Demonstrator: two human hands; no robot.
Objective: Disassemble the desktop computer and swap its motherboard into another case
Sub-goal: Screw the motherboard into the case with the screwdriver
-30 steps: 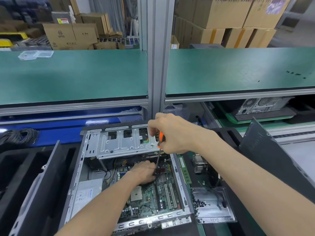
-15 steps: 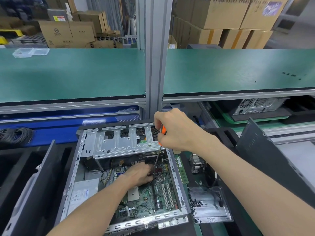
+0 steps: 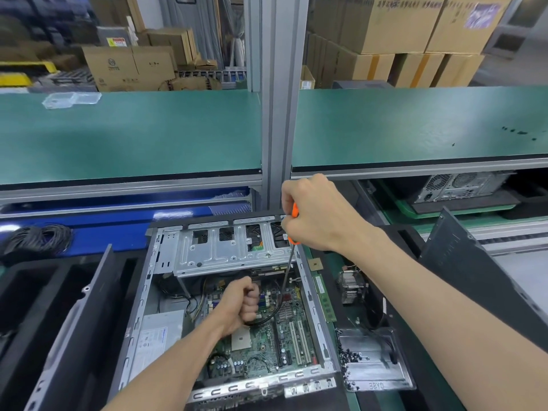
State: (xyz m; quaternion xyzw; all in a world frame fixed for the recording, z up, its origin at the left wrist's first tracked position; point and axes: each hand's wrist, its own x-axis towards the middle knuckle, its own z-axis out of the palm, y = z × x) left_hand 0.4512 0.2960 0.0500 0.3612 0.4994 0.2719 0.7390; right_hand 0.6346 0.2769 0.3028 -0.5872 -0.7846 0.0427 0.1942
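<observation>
An open desktop case (image 3: 139, 315) lies flat in front of me with its green motherboard (image 3: 267, 342) exposed. A silver drive cage (image 3: 225, 250) spans the case's far end. My right hand (image 3: 320, 215) grips an orange-handled screwdriver (image 3: 289, 262) upright, its thin shaft reaching down to the board near the right case wall. My left hand (image 3: 241, 304) is a fist over the board's middle, holding a black cable (image 3: 267, 317) that loops out to its right.
A metal tray (image 3: 373, 360) with several small screws lies right of the case. A heatsink (image 3: 351, 287) and a memory stick (image 3: 324, 298) lie beside it. A dark side panel (image 3: 474, 277) leans at right, black foam trays (image 3: 44, 307) at left, another computer (image 3: 456, 188) under the green shelf (image 3: 133, 137).
My left hand has closed into a fist on the black cable and drawn it slightly toward me. The right hand with the screwdriver has barely shifted.
</observation>
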